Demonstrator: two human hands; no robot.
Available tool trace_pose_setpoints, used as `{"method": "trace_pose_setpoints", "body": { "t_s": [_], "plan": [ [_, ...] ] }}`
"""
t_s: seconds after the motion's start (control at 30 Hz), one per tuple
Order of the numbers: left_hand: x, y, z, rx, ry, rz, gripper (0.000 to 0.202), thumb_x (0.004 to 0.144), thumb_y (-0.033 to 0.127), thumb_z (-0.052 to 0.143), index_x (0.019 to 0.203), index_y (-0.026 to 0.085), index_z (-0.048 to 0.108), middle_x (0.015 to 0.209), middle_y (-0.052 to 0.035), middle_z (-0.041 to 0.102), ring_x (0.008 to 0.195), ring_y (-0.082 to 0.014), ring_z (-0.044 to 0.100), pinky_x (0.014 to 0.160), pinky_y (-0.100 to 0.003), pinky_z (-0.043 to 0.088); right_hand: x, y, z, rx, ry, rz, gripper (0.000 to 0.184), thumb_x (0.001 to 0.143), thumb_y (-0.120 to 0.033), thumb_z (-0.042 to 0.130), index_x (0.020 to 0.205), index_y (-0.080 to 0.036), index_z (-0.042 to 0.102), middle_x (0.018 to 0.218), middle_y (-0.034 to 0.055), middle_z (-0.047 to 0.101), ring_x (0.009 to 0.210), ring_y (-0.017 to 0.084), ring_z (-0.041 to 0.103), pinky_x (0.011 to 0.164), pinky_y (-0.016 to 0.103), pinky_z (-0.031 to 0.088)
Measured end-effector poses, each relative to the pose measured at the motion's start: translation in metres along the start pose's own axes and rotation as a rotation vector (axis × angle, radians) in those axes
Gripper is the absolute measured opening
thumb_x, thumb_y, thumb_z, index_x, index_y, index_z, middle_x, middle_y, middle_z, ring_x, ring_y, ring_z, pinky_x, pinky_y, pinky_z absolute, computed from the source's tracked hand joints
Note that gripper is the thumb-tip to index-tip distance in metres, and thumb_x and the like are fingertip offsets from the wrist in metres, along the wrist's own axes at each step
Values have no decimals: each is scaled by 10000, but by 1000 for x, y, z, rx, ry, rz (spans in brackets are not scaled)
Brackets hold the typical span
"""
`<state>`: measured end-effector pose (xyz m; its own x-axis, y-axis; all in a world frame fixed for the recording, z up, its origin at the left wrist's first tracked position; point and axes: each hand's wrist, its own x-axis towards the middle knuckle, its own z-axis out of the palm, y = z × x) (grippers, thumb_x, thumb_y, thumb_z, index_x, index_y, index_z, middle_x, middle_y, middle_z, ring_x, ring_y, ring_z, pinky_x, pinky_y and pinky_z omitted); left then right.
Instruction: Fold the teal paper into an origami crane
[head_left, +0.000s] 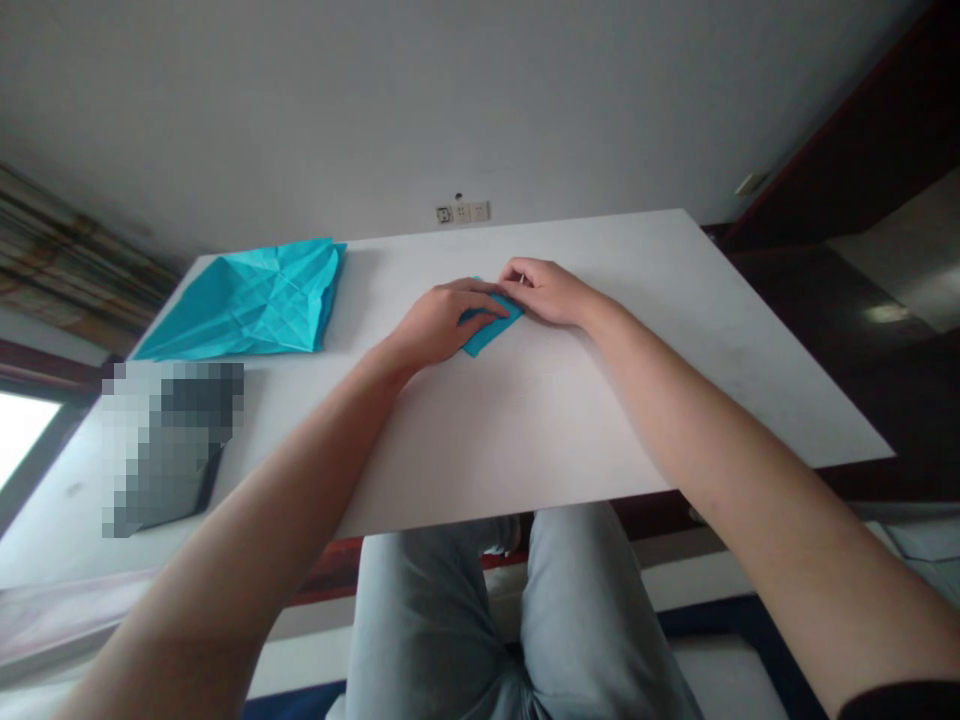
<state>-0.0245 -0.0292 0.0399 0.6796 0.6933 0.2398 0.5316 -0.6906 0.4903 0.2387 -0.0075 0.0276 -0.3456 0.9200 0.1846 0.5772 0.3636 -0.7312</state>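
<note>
A small folded piece of bright blue paper [486, 336] lies on the white table in front of me, partly covered by my fingers. My left hand [435, 325] rests over its left side, fingers stretched across it and the thumb spread apart from them. At the paper's upper right edge, my right hand [551, 290] has curled fingers, with thumb and index finger pinched on it. The two hands' fingertips meet near the top of the paper, so the folds there are hidden.
A larger creased blue sheet [262, 300] lies at the table's back left. In front of it is a blurred-out flat object [176, 440]. The white table [495, 440] reaches back to a grey wall with sockets [463, 212]. My legs are under the near edge.
</note>
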Motion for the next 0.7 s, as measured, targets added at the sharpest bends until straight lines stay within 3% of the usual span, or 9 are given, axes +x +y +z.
{"method": "trace_pose_setpoints", "body": {
  "t_s": [0.23, 0.3, 0.4, 0.53, 0.6, 0.7],
  "plan": [
    [1, -4, 7, -4, -15, 17, 533, 1162, 495, 660, 1591, 249, 860, 1687, -144, 846, 1602, -362, 794, 1439, -513, 577, 0, 3, 2, 44, 11, 1, 179, 1043, -455, 783, 1048, -276, 785, 1079, 76, 879, 947, 276, 708, 932, 415, 597],
    [0, -1, 8, 24, -35, 2, 625, 1172, 517, 658, 1701, 213, 793, 1806, -177, 770, 1748, -393, 693, 1507, -550, 506, 0, 4, 3, 53, 19, -12, 184, 1043, -454, 772, 1064, -273, 793, 1116, 87, 887, 976, 286, 726, 957, 431, 603],
    [-2, 4, 8, 106, -101, -67, 817, 1186, 597, 675, 1888, 182, 618, 2009, -215, 544, 1943, -433, 429, 1602, -650, 326, 0, 5, 3, 67, 15, -22, 213, 1049, -493, 781, 1104, -289, 808, 1128, 84, 877, 1016, 300, 738, 951, 431, 603],
    [-5, 8, 9, 171, -139, -172, 1021, 1188, 735, 693, 2023, 225, 403, 2108, -202, 344, 2013, -436, 224, 1635, -714, 131, -1, 5, 2, 56, 11, -6, 266, 1013, -450, 832, 1208, -270, 812, 1048, 46, 818, 931, 257, 680, 905, 392, 567],
    [-6, 7, 7, 186, -144, -213, 962, 1245, 729, 580, 2042, 235, 365, 2128, -188, 290, 2024, -428, 166, 1634, -721, 92, -1, 5, 1, 47, 10, -18, 255, 1006, -411, 821, 1206, -253, 810, 1038, 41, 800, 899, 240, 650, 898, 385, 544],
    [-4, 3, 3, 198, -204, -232, 771, 1338, 542, 258, 2030, 237, 412, 2137, -160, 284, 2029, -384, 157, 1628, -720, 123, -1, 6, 1, 43, 1, -49, 191, 1004, -374, 790, 1142, -243, 811, 1027, 45, 789, 880, 233, 622, 885, 383, 516]
  ]
}}
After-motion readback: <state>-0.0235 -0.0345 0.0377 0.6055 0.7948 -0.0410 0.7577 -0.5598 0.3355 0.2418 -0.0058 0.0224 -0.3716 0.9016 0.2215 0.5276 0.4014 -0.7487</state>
